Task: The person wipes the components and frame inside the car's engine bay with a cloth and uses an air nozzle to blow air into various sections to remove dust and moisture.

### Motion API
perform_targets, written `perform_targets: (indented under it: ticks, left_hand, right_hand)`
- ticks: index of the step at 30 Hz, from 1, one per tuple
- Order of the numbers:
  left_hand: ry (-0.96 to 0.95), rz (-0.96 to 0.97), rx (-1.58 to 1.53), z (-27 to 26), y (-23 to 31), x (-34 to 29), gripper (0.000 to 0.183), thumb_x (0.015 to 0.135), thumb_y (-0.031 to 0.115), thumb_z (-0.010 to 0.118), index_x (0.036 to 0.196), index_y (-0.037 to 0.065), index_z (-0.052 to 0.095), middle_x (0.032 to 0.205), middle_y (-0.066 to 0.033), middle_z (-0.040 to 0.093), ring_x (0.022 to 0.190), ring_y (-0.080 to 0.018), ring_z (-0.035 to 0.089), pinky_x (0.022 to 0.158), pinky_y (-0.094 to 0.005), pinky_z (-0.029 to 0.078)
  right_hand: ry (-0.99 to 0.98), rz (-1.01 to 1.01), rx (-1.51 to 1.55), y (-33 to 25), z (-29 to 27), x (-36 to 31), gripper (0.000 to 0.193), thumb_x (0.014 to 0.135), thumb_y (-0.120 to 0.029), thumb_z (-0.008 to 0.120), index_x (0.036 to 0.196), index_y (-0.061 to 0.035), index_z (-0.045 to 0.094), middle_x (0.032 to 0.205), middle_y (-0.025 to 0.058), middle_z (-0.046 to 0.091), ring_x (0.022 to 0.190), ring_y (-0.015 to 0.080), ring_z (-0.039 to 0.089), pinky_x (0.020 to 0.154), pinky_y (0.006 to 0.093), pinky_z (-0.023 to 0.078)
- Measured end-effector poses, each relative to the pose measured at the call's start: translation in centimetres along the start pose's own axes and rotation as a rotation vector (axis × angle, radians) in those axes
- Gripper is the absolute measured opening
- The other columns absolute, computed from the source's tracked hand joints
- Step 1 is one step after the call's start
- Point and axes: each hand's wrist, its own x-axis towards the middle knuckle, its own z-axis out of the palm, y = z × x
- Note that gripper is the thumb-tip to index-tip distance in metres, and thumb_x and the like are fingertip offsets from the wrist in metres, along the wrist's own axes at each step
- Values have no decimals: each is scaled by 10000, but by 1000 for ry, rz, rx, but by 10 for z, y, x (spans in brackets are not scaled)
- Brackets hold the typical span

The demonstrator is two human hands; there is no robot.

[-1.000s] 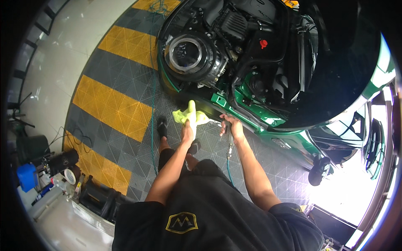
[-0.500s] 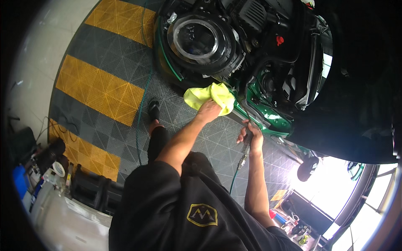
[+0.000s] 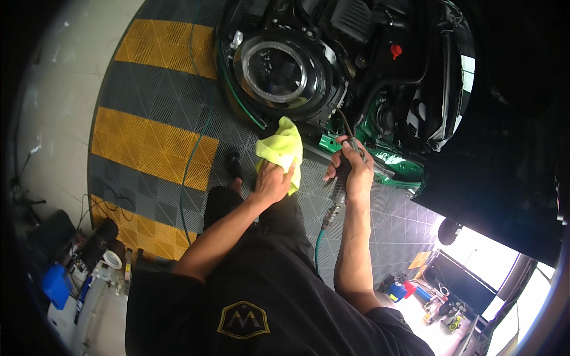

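Bunched in my left hand (image 3: 273,184) is a bright yellow-green microfiber cloth (image 3: 281,142), held just below the round headlight (image 3: 276,71) of a car with its engine bay exposed. My right hand (image 3: 359,175) grips an air blow gun (image 3: 338,193). Its thin nozzle points up toward the gap beside the headlight, and a teal air hose (image 3: 319,243) runs down from its rear end. Close to the right hand lies the car's shiny green inner fender (image 3: 404,170).
A red cap (image 3: 396,52) stands out in the engine bay. Grey and yellow grid tiles (image 3: 154,145) cover the floor, with a hose (image 3: 193,157) lying across them. Tools and a blue container (image 3: 56,286) sit at lower left; more equipment (image 3: 442,305) stands at lower right.
The cloth has come down and left, away from the green fender edge. My right hand with the blow gun has risen toward the headlight. The view has shifted slightly.
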Motion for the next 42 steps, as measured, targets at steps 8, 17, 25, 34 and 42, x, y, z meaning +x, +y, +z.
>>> perform_targets:
  ticks: [8,17,25,34,42]
  left_hand:
    - [88,288,316,-9,30,174,329,963,258,647,1097,-36,707,1117,-192,694,1161,-386,610,1100,-491,411]
    - [-133,423,402,-15,-20,309,256,826,125,659,1072,60,679,1111,-120,628,1100,-317,581,995,-456,483]
    - [38,192,246,-55,-26,336,183,940,176,618,1025,32,692,1041,-133,659,1009,-318,624,873,-454,507]
    - [113,-856,-1458,-142,-65,298,471,1095,429,464,1209,11,648,1083,-133,723,936,-252,733,858,-397,616]
    - [50,-866,-1364,-327,-100,303,389,1041,339,577,1238,8,634,1103,-155,726,962,-285,741,852,-417,626]
  right_hand:
    - [-8,-55,43,-39,9,29,233,1028,-167,561,1124,39,611,669,63,519,508,163,543,480,310,490]
    - [-28,18,16,-41,6,70,208,1028,-144,560,1131,29,612,659,47,529,514,144,534,504,297,483]
    - [20,65,-18,-44,20,85,206,1024,-128,564,1154,27,604,660,41,528,528,134,538,519,276,457]
    - [147,187,-24,-72,95,129,314,999,-222,577,1152,52,597,671,75,497,498,181,531,485,325,491]
    - [140,340,139,-61,147,229,275,988,-195,565,1092,56,607,668,75,518,484,181,515,455,335,495]
